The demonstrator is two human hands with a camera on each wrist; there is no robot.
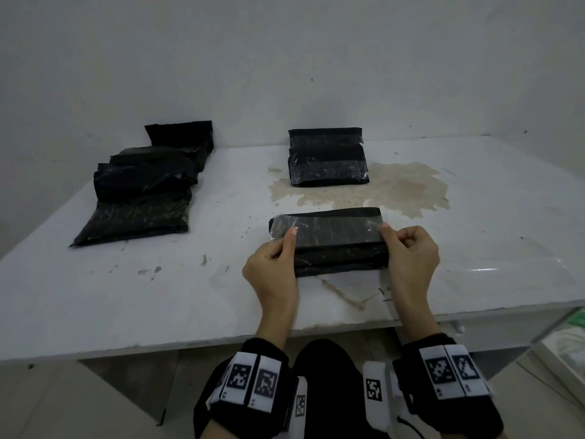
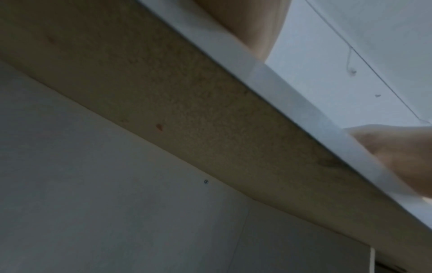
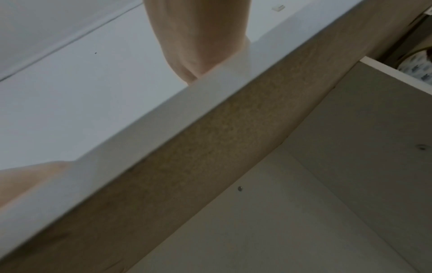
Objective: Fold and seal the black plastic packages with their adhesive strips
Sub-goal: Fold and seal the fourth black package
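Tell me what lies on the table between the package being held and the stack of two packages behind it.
Only bare table with a brownish stain separates the held package from the rear stack; the head view shows it.

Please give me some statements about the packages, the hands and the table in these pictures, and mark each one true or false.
1. Both hands hold the nearest package. True: left hand, right hand.
2. The table is spotless. False: a brownish stain marks it.
3. A pile of packages lies at far left. True.
4. The stack by the wall holds five packages. False: two show.
5. The right hand rests flat, holding nothing. False: its fingers pinch the package's end.
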